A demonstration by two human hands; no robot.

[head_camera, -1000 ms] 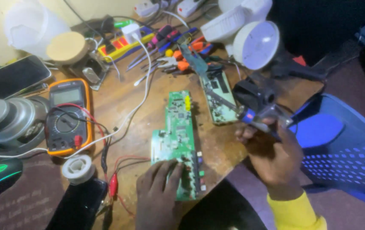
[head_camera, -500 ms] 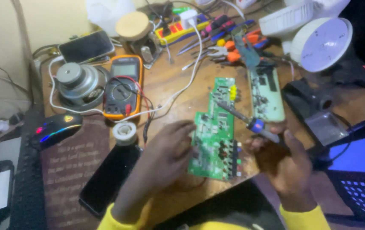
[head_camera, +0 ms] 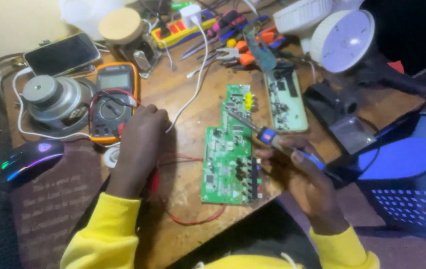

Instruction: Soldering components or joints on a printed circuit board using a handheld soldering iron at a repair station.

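From the head view, the left hand (head_camera: 141,137) lies on the bench (head_camera: 188,89) beside the orange meter (head_camera: 111,99). It covers something, so I cannot tell if it grips. The right hand (head_camera: 307,184) is closed around one soldering iron (head_camera: 272,139), tip on the green board (head_camera: 230,149). There are two boards; the pale board (head_camera: 287,102) lies just behind. One mouse (head_camera: 29,159) glows.

The circuit board (head_camera: 230,149) lies on the table (head_camera: 183,99), between the two hands. The multimeter (head_camera: 111,99) sits to its left, with the speaker (head_camera: 53,102) farther left. A second board (head_camera: 285,102) lies to its right.
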